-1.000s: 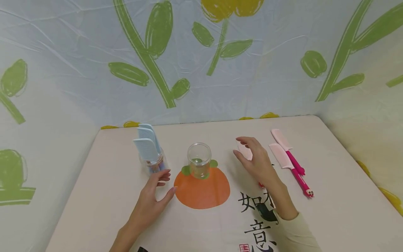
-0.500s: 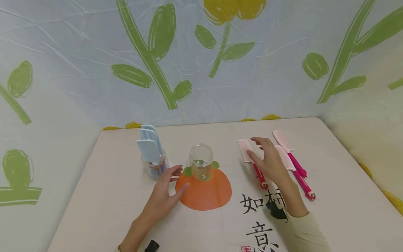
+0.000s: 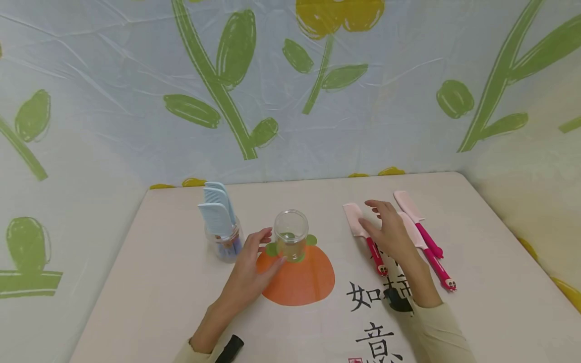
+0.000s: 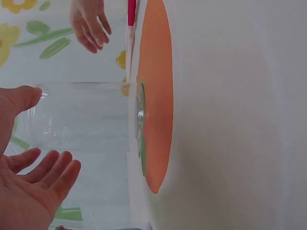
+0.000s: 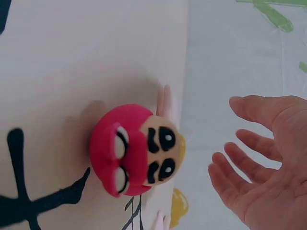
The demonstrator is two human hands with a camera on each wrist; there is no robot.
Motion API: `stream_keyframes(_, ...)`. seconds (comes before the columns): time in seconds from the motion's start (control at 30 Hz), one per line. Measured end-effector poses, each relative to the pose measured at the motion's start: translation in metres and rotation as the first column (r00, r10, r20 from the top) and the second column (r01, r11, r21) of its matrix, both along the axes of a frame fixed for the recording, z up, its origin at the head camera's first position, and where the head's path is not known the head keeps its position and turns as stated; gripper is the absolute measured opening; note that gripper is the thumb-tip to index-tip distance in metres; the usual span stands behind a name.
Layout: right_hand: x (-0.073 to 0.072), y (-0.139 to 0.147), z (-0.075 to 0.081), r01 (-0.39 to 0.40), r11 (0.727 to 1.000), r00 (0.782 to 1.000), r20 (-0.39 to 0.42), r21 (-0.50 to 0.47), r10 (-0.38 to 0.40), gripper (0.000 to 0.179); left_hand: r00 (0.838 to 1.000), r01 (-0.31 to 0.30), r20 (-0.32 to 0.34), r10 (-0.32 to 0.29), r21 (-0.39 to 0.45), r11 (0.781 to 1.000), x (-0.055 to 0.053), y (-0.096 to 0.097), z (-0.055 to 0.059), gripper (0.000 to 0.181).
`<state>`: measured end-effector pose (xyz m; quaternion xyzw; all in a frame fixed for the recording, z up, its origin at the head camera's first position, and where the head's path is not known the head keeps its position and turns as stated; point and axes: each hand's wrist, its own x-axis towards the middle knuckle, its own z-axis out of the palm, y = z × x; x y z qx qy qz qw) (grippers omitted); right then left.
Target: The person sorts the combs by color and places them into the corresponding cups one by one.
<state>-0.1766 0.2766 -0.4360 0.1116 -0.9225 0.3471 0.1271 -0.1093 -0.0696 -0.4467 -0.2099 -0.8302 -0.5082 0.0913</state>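
A clear empty jar [image 3: 291,233] stands upright on the orange persimmon print in the middle of the table. My left hand [image 3: 248,267] is at its left side, thumb and fingers spread around it; in the left wrist view the thumb [image 4: 29,97] overlaps the jar and the other fingers stand apart from it. My right hand [image 3: 391,233] hovers with loosely bent fingers, holding nothing. Just left of it lies a pink comb with a red handle [image 3: 374,254], whose cartoon-head end [image 5: 139,151] shows large in the right wrist view.
Two more pink combs with magenta handles, one front [image 3: 437,267] and one behind [image 3: 408,204], lie to the right. At the left, several light blue combs [image 3: 215,219] stand in another clear jar [image 3: 227,247]. A printed cloth [image 3: 345,131] hangs behind the table.
My left hand has moved right, from beside the blue combs' jar to the empty jar. My right hand has shifted slightly right, uncovering the red-handled comb.
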Motion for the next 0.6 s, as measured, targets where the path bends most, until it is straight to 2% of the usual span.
stream_keyframes(0.2,-0.004,0.000,-0.004,0.013,1.000,0.998,0.056,0.013,-0.014,0.051,0.997,-0.018,0.081,0.019,-0.015,1.000,-0.005,0.005,-0.003,0.072)
stream_keyframes(0.43,-0.007,-0.003,-0.005,0.033,0.999,0.985,0.167,0.014,-0.035,0.055,0.996,-0.037,0.076,0.041,-0.056,0.998,-0.012,0.011,-0.006,0.080)
stream_keyframes(0.6,-0.011,-0.006,-0.005,0.045,0.999,0.976,0.214,0.020,-0.048,0.058,0.993,-0.064,0.091,0.070,-0.064,0.996,-0.018,0.014,-0.006,0.087)
